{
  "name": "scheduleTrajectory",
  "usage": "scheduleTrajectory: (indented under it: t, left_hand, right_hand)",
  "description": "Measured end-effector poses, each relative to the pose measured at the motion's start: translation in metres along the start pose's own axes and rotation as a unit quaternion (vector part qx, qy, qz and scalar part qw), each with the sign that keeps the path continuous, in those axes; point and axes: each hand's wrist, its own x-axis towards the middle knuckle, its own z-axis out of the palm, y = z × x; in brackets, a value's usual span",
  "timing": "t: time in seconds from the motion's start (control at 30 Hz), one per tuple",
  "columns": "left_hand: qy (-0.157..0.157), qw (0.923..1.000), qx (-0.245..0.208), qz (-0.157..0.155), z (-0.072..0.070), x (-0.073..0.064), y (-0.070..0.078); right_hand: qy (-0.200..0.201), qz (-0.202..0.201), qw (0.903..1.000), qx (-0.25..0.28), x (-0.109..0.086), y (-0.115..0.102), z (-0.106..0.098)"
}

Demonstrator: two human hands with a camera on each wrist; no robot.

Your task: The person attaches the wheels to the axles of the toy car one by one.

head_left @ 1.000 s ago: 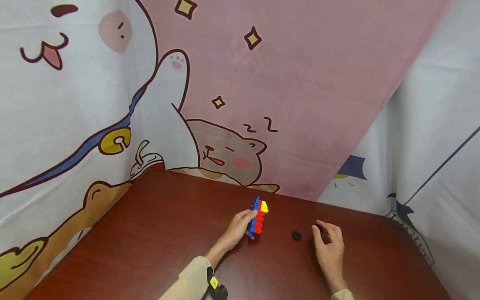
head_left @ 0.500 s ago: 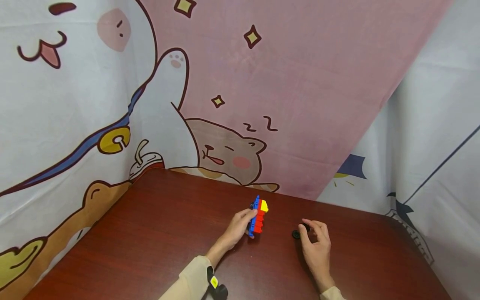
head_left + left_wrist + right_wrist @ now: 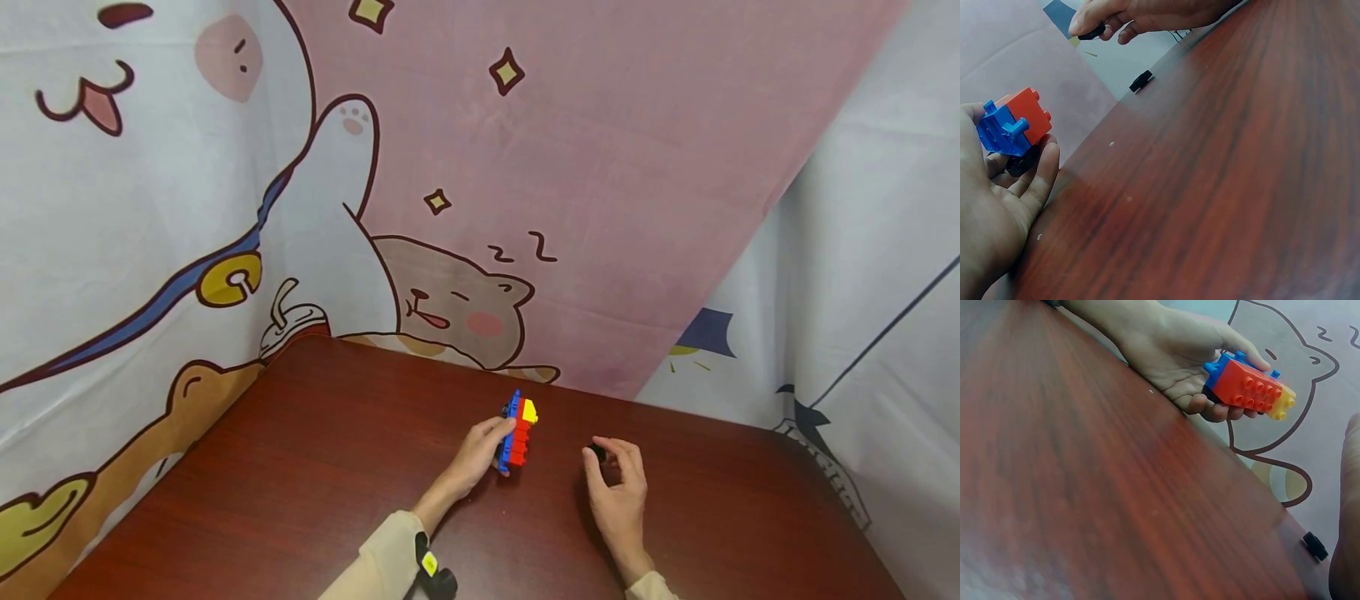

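At the bottom of the head view, a beige left sleeve (image 3: 382, 558) enters, carrying a black wrist device (image 3: 435, 575) with a yellow marking. The cuff of the right sleeve (image 3: 651, 587) shows at the bottom edge, right of centre.

Beyond the sleeves, the left hand (image 3: 472, 458) grips the block model (image 3: 517, 435) near the lower centre of the frame, thumb on its near side. The model consists of a blue base, red studded blocks and a yellow block at its upper end; in the head view its long axis stands nearly vertical. In the left wrist view, blue pegs (image 3: 1017, 127) project from the base, and a dark part (image 3: 1022, 164) sits at its underside, between model and fingers.

The right hand (image 3: 619, 493), to the right of the model, pinches a black wheel (image 3: 1092, 32) between thumb and fingers. The two hands are apart. A loose black piece (image 3: 1141, 81) lies on the table below the pinched wheel, near the upper centre of the left wrist view and at the lower right of the right wrist view.

The dark red-brown wooden table (image 3: 337, 467) extends to a printed fabric backdrop (image 3: 645, 167), which shows cartoon animals on white and pink.
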Motion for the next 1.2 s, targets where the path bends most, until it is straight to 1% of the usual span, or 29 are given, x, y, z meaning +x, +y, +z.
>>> scheduleTrajectory:
  t: [0.1,0.33,0.67,0.97,1.07,1.2]
  left_hand:
    - [0.002,1.0,-0.002,-0.001,0.0,0.0,0.0]
    - [0.0,1.0,0.0,0.002,0.0,0.001,0.0]
    - [-0.001,1.0,0.001,0.0,0.0,-0.001,0.0]
    - [-0.004,1.0,-0.003,-0.003,0.001,0.0,0.001]
    - [-0.005,1.0,-0.007,0.001,0.001,0.0,0.001]
    - [-0.007,1.0,-0.004,0.002,0.001,-0.001,0.0]
  right_hand:
    - [0.007,-0.01,0.9999,0.006,0.0,0.001,0.0]
    - [0.0,0.012,0.9999,0.01,0.002,-0.002,0.0]
    - [-0.006,0.027,0.9996,0.008,0.0,-0.001,-0.001]
    - [0.007,0.02,0.9997,0.015,-0.001,-0.001,0.001]
    - [0.002,0.02,0.9997,0.011,-0.002,-0.002,0.004]
    - [-0.018,0.025,0.9995,0.011,-0.006,-0.008,0.01]
